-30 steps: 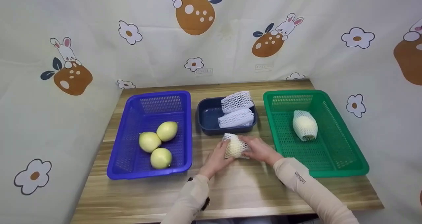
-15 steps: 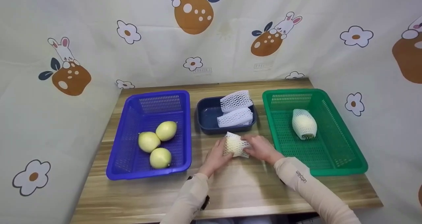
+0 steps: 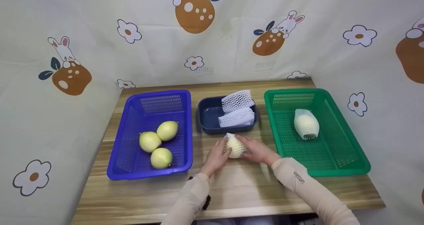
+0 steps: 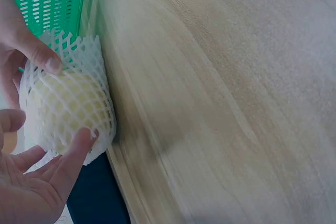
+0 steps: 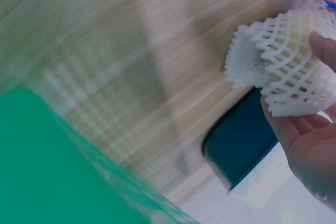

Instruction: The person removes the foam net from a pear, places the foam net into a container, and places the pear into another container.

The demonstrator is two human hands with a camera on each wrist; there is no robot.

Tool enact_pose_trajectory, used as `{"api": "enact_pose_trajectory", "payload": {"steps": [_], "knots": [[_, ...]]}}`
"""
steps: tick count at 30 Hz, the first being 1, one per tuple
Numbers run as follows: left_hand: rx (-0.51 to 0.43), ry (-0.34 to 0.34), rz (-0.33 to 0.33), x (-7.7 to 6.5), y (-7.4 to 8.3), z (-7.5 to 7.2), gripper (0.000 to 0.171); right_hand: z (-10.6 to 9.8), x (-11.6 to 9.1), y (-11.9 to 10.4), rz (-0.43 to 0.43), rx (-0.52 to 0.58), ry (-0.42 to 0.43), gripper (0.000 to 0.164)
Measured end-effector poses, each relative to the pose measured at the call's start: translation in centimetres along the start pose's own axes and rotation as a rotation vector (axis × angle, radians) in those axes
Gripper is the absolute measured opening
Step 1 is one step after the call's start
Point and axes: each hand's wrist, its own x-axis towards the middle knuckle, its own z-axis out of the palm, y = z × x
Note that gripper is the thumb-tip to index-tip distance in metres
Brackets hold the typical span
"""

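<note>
A pale yellow pear [image 3: 235, 148] in a white foam net sleeve [image 5: 294, 72] sits between both hands above the wooden table. My left hand [image 3: 217, 155] holds it from the left, its thumb on the near side. From the right, my right hand [image 3: 259, 149] grips the netted pear, fingers at the far side. In the left wrist view, the right thumb [image 4: 51, 64] presses near the sleeve's ragged rim, which reaches past the fruit. Some fingertips are hidden behind the pear.
A blue basket [image 3: 114, 152] at left holds several bare pears [image 3: 150, 141]. Behind the hands, a dark blue tray [image 3: 207, 130] carries foam net sleeves [image 3: 237, 117]. At right, a green basket [image 3: 359, 152] contains one netted pear [image 3: 306, 125]. Patterned cloth [image 3: 232, 52] surrounds the table.
The hands have shifted their hold around the netted pear, and the sleeve's near right end, which stuck out half a second ago, no longer shows. The baskets and tray look unchanged.
</note>
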Motion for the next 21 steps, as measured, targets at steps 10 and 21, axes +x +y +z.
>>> {"api": "enact_pose_trajectory", "payload": {"steps": [10, 21], "knots": [[-0.054, 0.05, -0.005, 0.5, -1.2, 0.0, 0.035, -0.2, -0.3, 0.1, 0.008, -0.038, 0.095, 0.047], [0.119, -0.06, 0.0, 0.9, -0.6, 0.2, 0.076, -0.2, -0.3, 0.1, -0.028, -0.061, 0.193, 0.034]]}}
